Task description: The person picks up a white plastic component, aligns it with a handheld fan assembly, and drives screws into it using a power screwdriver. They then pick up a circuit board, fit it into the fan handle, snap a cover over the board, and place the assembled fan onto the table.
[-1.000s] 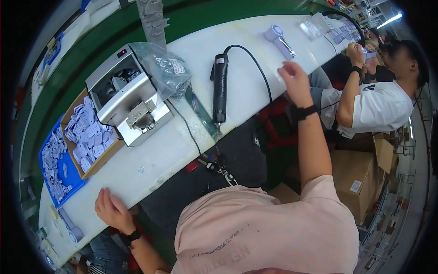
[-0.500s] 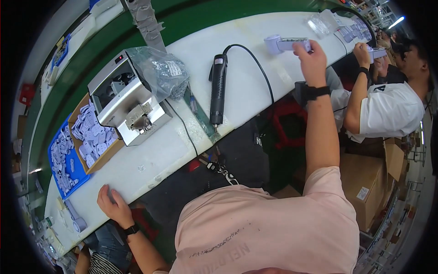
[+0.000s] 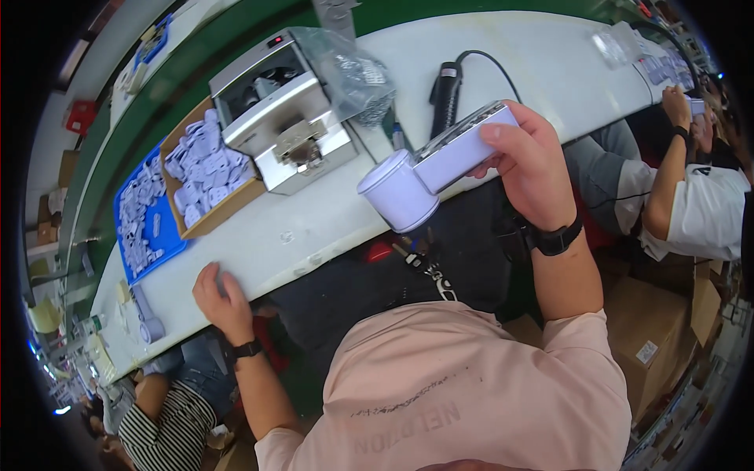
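My right hand (image 3: 540,169) grips a pale lavender-white plastic device (image 3: 459,159) by its rectangular handle, with the thumb on the near face. A round drum-shaped head forms the device's other end, tilted down to the left above the table's near edge. Its upper side shows an open cavity with dark and metallic parts I cannot make out. Behind it, partly covered, lies a black electric screwdriver (image 3: 446,98) with a cable. At the left, my left hand (image 3: 224,302) rests by the edge of the white table (image 3: 259,255), holding nothing, fingers apart.
A silver screw feeder (image 3: 294,118) stands beside a clear bag of screws (image 3: 365,86). Left of it are a cardboard box (image 3: 224,213) and a blue tray (image 3: 169,250) of small white parts. A similar device (image 3: 148,318) lies far left. Co-workers sit on both sides.
My right hand has brought the plastic device from the far right of the table in toward me, tilting it. My left hand stays by the table edge; the whole view has shifted.
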